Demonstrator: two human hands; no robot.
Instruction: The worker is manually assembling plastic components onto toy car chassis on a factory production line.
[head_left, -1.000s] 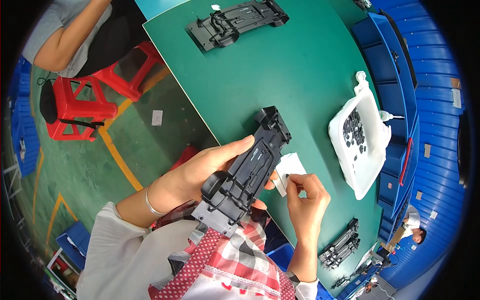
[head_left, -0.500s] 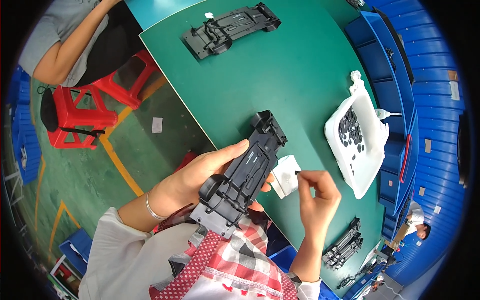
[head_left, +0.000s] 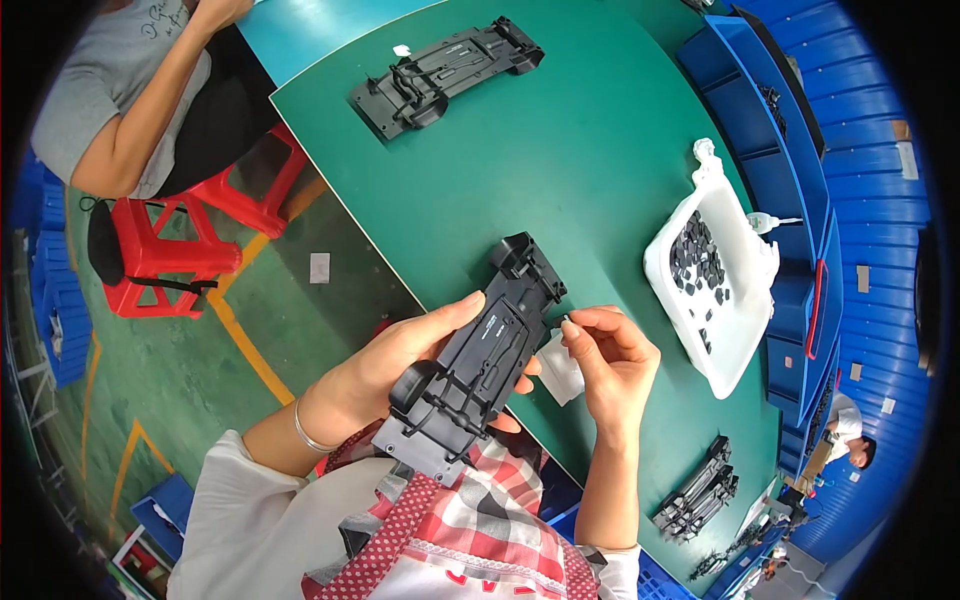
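Right now, two hands are at work over the near edge of one green surface (head_left: 580, 200). The left hand (head_left: 395, 365) is closed round one black car frame (head_left: 478, 350), its thumb along the top side and fingertips showing past the opposite edge. The held frame slants from about one o'clock at its far end to seven o'clock at its near end.

Taking directions from that frame, the right hand (head_left: 612, 360) is at three o'clock, thumb and forefinger pinched together on one small piece (head_left: 566, 318), too tiny to make out well. Just below those fingertips lies one white paper (head_left: 560, 370), partly covered by the hand.

One other frame (head_left: 450, 75) rests at twelve o'clock, with one white scrap (head_left: 402, 51) just beside it. More black car parts (head_left: 697, 490) sit at four o'clock; whether they make one frame or two, I cannot tell.

Between two and three o'clock stands one white tray (head_left: 738, 335), holding dozens of dark bits (head_left: 697, 250), too crowded to count. One white bottle (head_left: 763, 222) is just beside it, near one row of blue bins (head_left: 765, 180).

Toward ten o'clock are two red stools (head_left: 190, 258) and one co-worker's bare arm (head_left: 150, 120).
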